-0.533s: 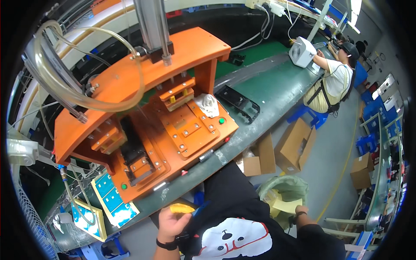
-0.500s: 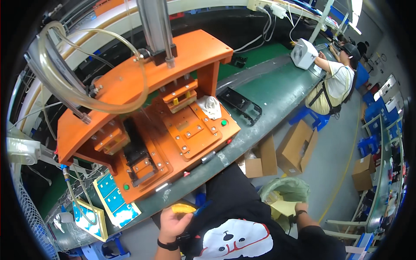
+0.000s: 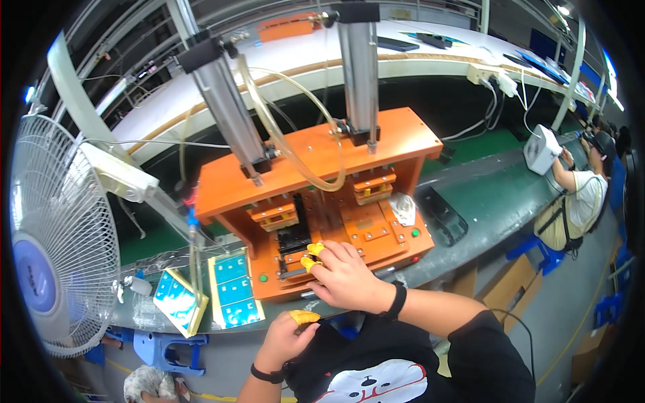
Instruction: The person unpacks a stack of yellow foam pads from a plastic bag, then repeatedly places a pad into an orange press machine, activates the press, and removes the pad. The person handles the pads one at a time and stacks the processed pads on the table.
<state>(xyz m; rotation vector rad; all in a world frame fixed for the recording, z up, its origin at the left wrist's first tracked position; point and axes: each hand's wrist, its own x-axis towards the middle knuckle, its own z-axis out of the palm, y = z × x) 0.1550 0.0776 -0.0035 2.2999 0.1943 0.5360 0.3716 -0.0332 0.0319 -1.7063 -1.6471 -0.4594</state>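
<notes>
Fingertips of the right hand (image 3: pixel 346 275), yellow-capped and pressed together on the black part (image 3: pixel 293 243) in the orange press fixture (image 3: pixel 316 201), should seat it flat before pulling clear of the rams. Part sits at 10 o'clock from that hand, touching; left hand (image 3: pixel 285 339) is loosely curled at the bench edge (image 3: pixel 201 329), holding nothing I can see.

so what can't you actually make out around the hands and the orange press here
- Head view: whatever lies under the right hand on the orange press bed is covered by the hand itself.
- Left hand: its grip is curled away below the bench edge.
- Blue sheets: markings too small.
</notes>
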